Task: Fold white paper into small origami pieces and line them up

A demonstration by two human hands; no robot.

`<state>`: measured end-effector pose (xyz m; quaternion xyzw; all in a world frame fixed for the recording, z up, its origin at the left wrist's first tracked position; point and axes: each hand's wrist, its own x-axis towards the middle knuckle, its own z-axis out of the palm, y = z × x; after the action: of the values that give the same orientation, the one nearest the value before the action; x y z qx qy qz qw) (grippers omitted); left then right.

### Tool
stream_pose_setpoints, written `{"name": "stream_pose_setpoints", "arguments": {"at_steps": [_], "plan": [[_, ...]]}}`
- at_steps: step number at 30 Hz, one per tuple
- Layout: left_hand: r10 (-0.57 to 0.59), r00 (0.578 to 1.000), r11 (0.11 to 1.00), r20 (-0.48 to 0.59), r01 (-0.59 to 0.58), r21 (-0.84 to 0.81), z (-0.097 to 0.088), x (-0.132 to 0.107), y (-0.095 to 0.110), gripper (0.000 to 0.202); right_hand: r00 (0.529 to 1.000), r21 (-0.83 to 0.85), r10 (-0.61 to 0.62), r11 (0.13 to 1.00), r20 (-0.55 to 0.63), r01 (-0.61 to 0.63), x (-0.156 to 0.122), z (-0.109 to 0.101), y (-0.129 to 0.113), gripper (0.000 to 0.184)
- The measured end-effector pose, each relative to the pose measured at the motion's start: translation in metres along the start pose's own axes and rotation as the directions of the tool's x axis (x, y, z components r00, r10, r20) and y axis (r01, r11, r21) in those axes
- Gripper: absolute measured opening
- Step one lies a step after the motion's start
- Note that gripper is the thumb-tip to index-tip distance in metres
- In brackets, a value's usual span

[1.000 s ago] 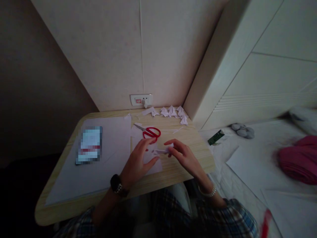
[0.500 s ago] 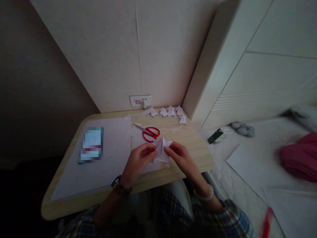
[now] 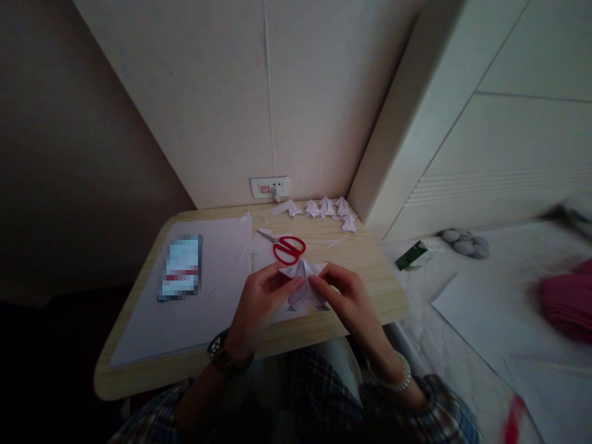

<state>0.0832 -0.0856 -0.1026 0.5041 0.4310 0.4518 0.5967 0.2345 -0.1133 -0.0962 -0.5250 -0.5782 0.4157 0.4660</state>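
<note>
A white folded paper figure (image 3: 304,295) is held over the front part of the table, with pointed flaps at its top and lower corners. My left hand (image 3: 268,293) pinches its left side, thumb near the middle crease. On the other side my right hand (image 3: 345,293) grips it the same way, the two thumbs almost meeting. Just beyond the figure lie scissors (image 3: 287,248) with red handles, blades pointing to the back left. Several small folded paper pieces (image 3: 326,207) stand in a cluster at the table's back right.
Large white paper sheets (image 3: 222,259) cover the left of the wooden table (image 3: 393,302), with a phone (image 3: 181,268) on top. A wall socket (image 3: 270,187) holds a plug behind. To the right, a bed (image 3: 416,327) bears a green box (image 3: 411,255), paper and maroon cloth (image 3: 567,305).
My thumbs have moved closer together on the paper figure, and its lower corner flaps now show below. The whole scene has shifted slightly right in view.
</note>
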Motion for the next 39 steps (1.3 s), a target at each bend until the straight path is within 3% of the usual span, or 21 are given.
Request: {"name": "stream_pose_setpoints", "arguments": {"at_steps": [4, 7, 14, 21, 29, 36, 39], "plan": [[0.019, 0.996, 1.0, -0.088, -0.018, 0.021, -0.013, -0.005, 0.004, 0.016, 0.998, 0.026, -0.015, 1.0, 0.065, 0.013, 0.002, 0.006, -0.004, 0.013], [0.045, 0.991, 0.999, -0.126, -0.042, 0.026, -0.02, -0.007, 0.009, 0.015, 0.993, 0.005, 0.002, 1.0, 0.115, -0.003, 0.0, 0.007, -0.005, 0.016], [0.039, 0.991, 0.998, -0.128, -0.046, -0.048, -0.02, -0.008, 0.016, 0.012, 0.965, -0.035, 0.046, 0.999, 0.256, -0.038, -0.007, 0.009, -0.012, 0.015], [0.062, 0.995, 0.996, -0.077, -0.067, -0.064, -0.028, -0.015, 0.019, 0.008, 0.973, -0.031, 0.003, 0.999, 0.232, 0.005, -0.008, 0.02, -0.018, 0.011], [0.055, 0.997, 0.996, -0.058, -0.059, -0.072, -0.032, -0.022, 0.021, 0.011, 0.98, -0.064, -0.062, 0.995, 0.189, 0.075, -0.012, 0.026, -0.022, 0.021], [0.028, 0.992, 1.0, 0.122, -0.027, -0.01, -0.033, -0.029, 0.026, 0.024, 0.993, -0.051, -0.077, 0.995, 0.093, 0.082, -0.016, 0.026, -0.025, 0.024], [0.02, 0.993, 1.0, 0.12, -0.02, 0.001, -0.034, -0.032, 0.027, 0.023, 0.992, -0.042, -0.08, 0.996, 0.093, 0.085, -0.017, 0.029, -0.027, 0.026]]}}
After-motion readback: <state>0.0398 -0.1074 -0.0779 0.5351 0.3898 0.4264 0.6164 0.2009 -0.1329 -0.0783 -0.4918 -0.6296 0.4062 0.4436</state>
